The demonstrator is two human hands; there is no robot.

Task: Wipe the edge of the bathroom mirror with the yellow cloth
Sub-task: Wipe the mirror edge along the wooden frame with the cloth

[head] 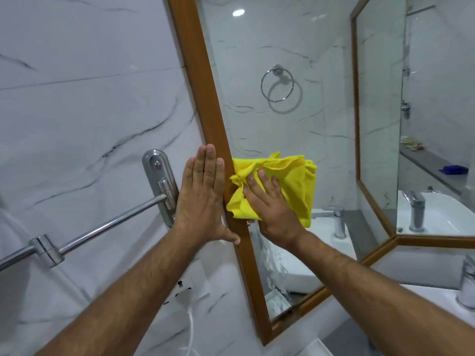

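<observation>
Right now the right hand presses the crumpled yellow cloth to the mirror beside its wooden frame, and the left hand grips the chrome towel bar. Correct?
Not quite. In the head view the left hand lies flat against the marble wall beside the brown wooden frame, not on the chrome towel bar. The rest holds.

Yellow cloth [295,181] soft, crumpled; mirror frame [203,80] matt wood; towel rail [102,227] polished metal; wall [77,86] glossy marble.

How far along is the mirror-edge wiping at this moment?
Done: nothing can be confirmed; no frame section looks visibly cleaner. In hand: the right hand presses the yellow cloth flat on the glass beside the mirror's left wooden frame, while the left hand lies flat on the wall and frame. Left: by the look of it, the frame above, below and along the bottom.
</observation>
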